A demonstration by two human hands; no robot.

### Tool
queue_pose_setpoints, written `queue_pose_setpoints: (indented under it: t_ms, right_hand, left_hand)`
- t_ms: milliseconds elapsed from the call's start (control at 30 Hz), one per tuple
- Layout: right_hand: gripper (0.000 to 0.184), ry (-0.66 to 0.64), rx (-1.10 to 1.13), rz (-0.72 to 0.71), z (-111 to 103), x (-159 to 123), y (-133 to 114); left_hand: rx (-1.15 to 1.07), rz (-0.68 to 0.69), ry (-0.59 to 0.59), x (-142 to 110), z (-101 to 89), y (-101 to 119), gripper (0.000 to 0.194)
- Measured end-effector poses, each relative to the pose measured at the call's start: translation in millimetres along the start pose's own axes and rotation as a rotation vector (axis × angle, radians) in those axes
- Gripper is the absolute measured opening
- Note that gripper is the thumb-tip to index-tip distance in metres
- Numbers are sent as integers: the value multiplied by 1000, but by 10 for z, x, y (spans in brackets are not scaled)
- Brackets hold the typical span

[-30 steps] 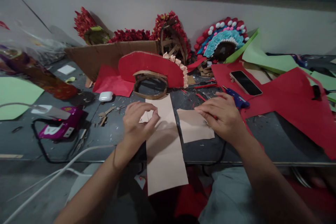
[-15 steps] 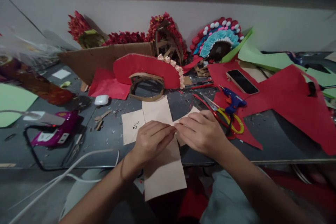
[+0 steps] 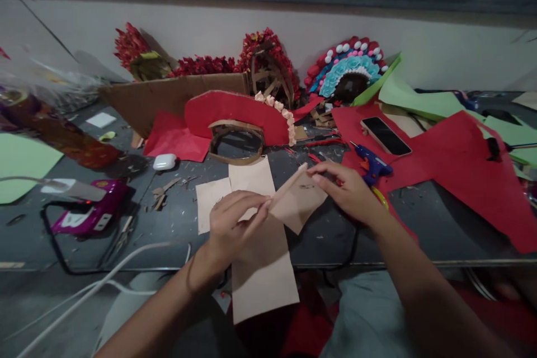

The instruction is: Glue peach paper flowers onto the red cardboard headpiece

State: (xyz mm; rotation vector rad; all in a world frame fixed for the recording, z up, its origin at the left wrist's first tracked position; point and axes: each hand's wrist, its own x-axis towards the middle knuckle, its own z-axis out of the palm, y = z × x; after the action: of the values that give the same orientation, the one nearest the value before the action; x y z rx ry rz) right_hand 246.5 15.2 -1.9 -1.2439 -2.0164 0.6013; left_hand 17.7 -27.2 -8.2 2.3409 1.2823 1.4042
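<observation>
A cream paper piece (image 3: pixel 298 204) with a narrow fold along its upper edge is held up at a slant. My left hand (image 3: pixel 237 224) pinches the lower left end of that fold. At its upper right corner, the thumb and forefinger of my right hand (image 3: pixel 350 190) grip the paper, the other fingers curled loosely. Dark marks show on its face. Under my left hand lies a long cream paper strip (image 3: pixel 264 274), overhanging the table's front edge. A smaller cream square (image 3: pixel 205 215) lies to its left, partly covered by my left hand.
A red headpiece (image 3: pixel 235 109) with cream paper flowers stands behind. At right are a blue glue gun (image 3: pixel 373 163), scissors (image 3: pixel 381 198) mostly hidden by my right hand, red sheets (image 3: pixel 461 151) and a phone (image 3: pixel 386 135). White cables (image 3: pixel 126 263) cross the left front.
My right hand has moved right and up, away from my left. The cream piece between them now shows more of its face, with a folded edge raised. The scissors are more covered.
</observation>
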Motion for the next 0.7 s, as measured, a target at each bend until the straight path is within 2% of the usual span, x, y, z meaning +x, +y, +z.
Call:
queue_pose_setpoints:
  t_ms: [33,67,100,200,267,367,533,600,700]
  right_hand:
    - [22,-95,82,49,33,-2,-17]
    - [23,-138,127,80,69,-5,-32]
    - [24,-123,139,86,103,-7,-41]
    - [31,59,81,28,177,-6,-26]
    - [33,79,63,34,192,-1,-7]
    - [21,-27,114,133,174,0,-26]
    - [32,-174,162,248,103,-25,-118]
    - [33,-223,251,251,80,-35,-139]
    - [29,-255,396,262,47,-55,-164]
  left_hand:
    - [1,-52,-5,0,-11,15,7]
    - [-7,-87,5,-2,-17,26,7]
    - [-20,-112,19,-5,-19,33,8]
    - [-61,-171,55,-15,-9,42,8]
    - [-74,-212,54,-19,2,43,8]
    - [-93,-247,64,-27,21,24,7]
    - [-119,-208,95,-58,63,-39,5]
    - [-163,-192,46,-61,70,-54,7]
    - [-362,-225,-162,-49,58,-71,14]
